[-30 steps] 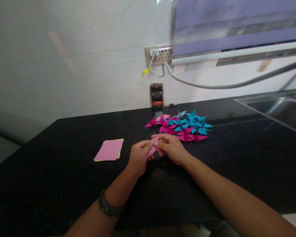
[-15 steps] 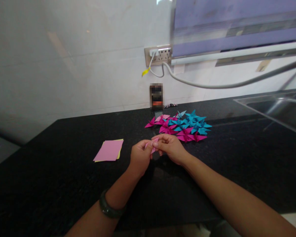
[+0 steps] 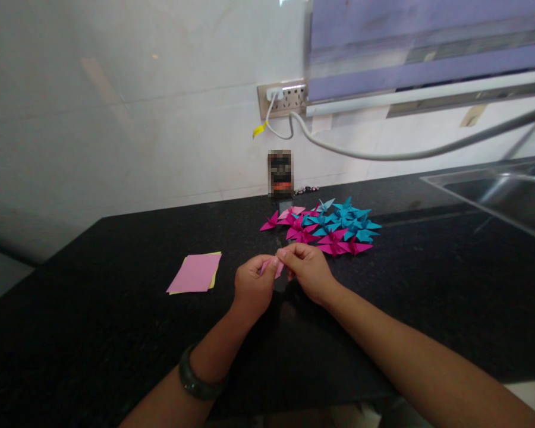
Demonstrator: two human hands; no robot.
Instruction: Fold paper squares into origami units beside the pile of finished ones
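Note:
A small folded piece of pink origami paper (image 3: 278,271) is pinched between my two hands, above the black countertop. My left hand (image 3: 254,285) is closed on its left side, thumb on top. The thumb and fingers of my right hand (image 3: 310,267) press together at its upper right edge, and they cover much of the paper. Just beyond the hands lies a cluster of folded paper cranes, magenta ones (image 3: 334,242) in front and blue ones (image 3: 348,220) behind to the right. A stack of square paper (image 3: 195,273), pink over yellow, rests left of my left hand.
A phone-like object (image 3: 280,172), its screen blurred out, leans against the wall behind the cranes, with a beaded string (image 3: 307,190) beside it. A steel sink (image 3: 494,199) is set into the countertop (image 3: 116,333) at right. A grey cable (image 3: 383,158) hangs along the wall near a socket (image 3: 294,98).
My right thumb and fingertips have shifted slightly up and left on the pink paper, closer to the left thumb. The whole view has moved a little; the cranes and paper stack stay put.

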